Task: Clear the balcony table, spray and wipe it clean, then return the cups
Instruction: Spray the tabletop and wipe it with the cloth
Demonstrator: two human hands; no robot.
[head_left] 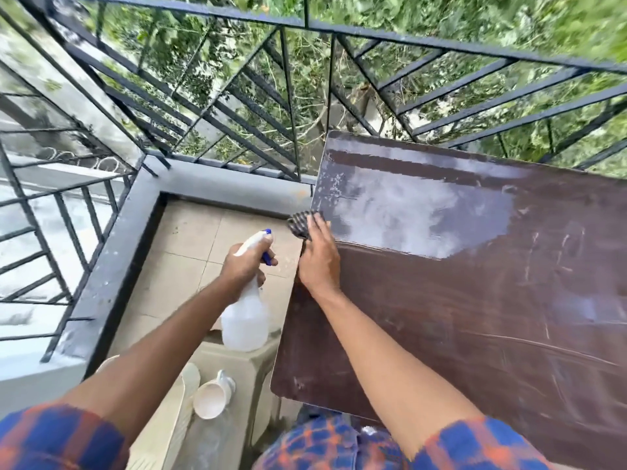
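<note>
The checked cloth (298, 222) is mostly hidden under the right hand (319, 256), whose flat fingers press it at the left edge of the tabletop (475, 300), itself cut off at the right. Just left of that edge, the left hand (244, 266) grips the spray bottle (246, 320) by its neck. A white cup (210, 398) sits off its near-left corner.

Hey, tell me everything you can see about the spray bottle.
The spray bottle has a cloudy white plastic body and a white spray head with a blue nozzle tip and blue trigger. It is roughly upright. The left hand grips its neck, holding it just left of the table. Its base is at a beige chair; whether they touch is unclear.
</note>
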